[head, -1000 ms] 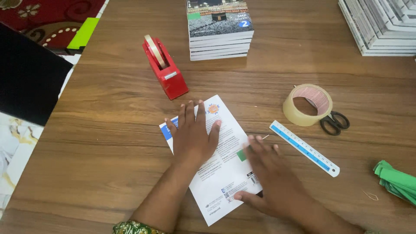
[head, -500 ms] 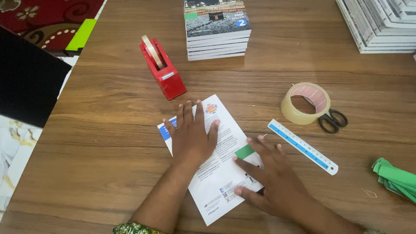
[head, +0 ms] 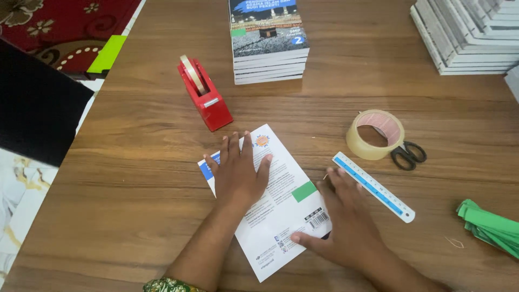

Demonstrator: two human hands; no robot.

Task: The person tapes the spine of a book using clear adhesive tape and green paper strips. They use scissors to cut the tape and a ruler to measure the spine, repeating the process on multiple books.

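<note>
A thin white booklet (head: 281,216) with a blue corner and a green patch lies face-down and slanted on the wooden table (head: 135,216). My left hand (head: 238,173) presses flat on its upper half, fingers spread. My right hand (head: 338,221) rests flat at the booklet's right edge, thumb on its lower right corner, fingers pointing toward a blue-and-white ruler (head: 373,186) just beside them. Neither hand grips anything.
A red tape dispenser (head: 204,101) stands behind my left hand. A stack of books (head: 268,43) sits at the back centre, another stack (head: 467,35) at back right. A roll of brown tape (head: 375,134), black scissors (head: 408,156) and green strips (head: 489,227) lie to the right.
My right hand has slid slightly right and down along the booklet's edge, uncovering the green patch. My left hand stays pressed on the booklet.
</note>
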